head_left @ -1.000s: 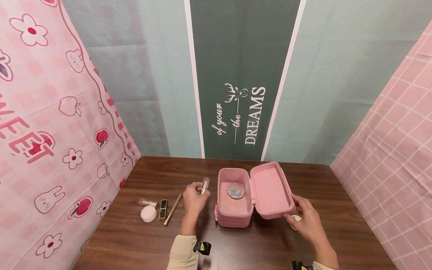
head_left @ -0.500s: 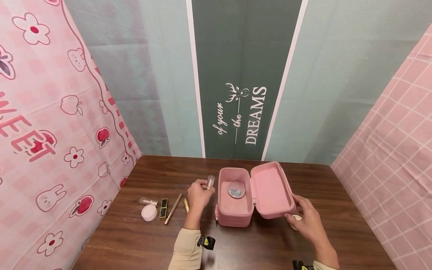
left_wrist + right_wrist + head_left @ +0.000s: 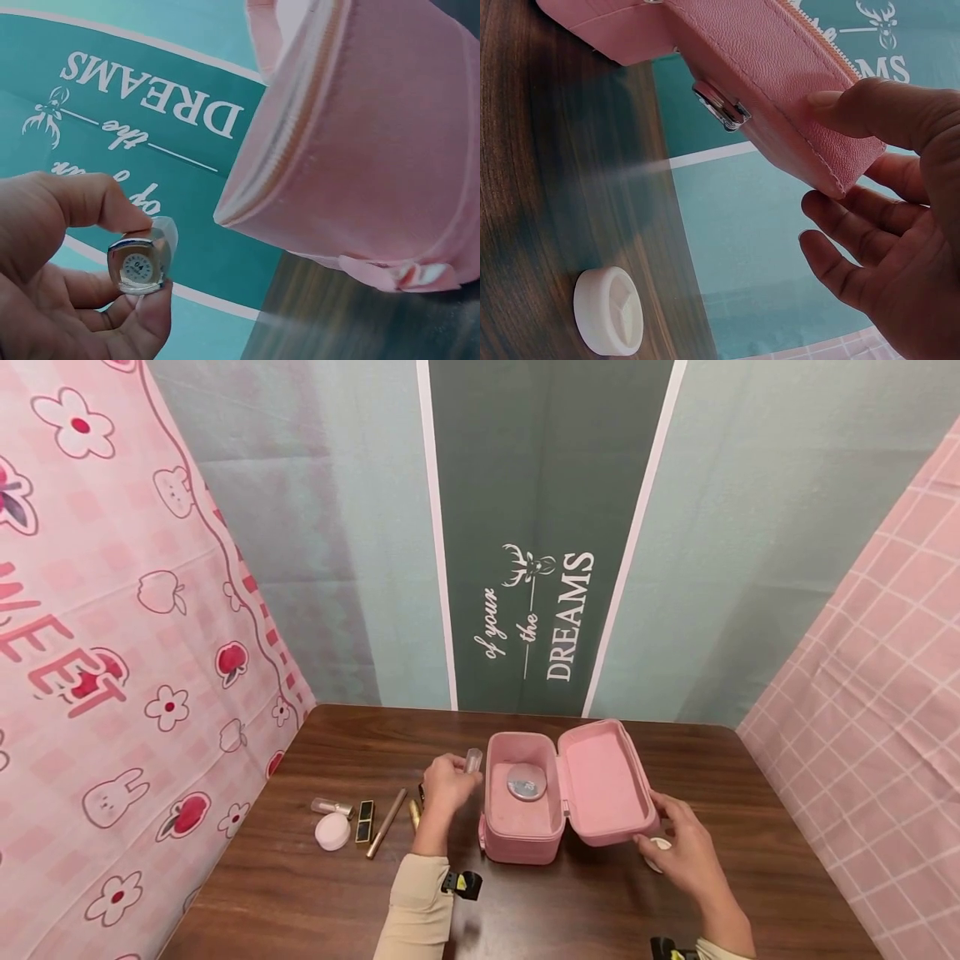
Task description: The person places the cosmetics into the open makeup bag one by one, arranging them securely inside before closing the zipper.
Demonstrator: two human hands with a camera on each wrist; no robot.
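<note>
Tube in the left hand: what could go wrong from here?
The tube might slip, since the left hand only pinches it between thumb and finger. If dropped into the case, it could knock the silver disc lying inside. The tilted lid may swing if the right hand lets go of its edge.

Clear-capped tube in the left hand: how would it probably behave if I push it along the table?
The clear-capped tube would probably slide or rock rather than roll freely, since its end looks square with rounded corners. Its glossy surface suggests that it may slip under the fingers. It seems stiff: no bend shows where the left hand pinches it.
</note>
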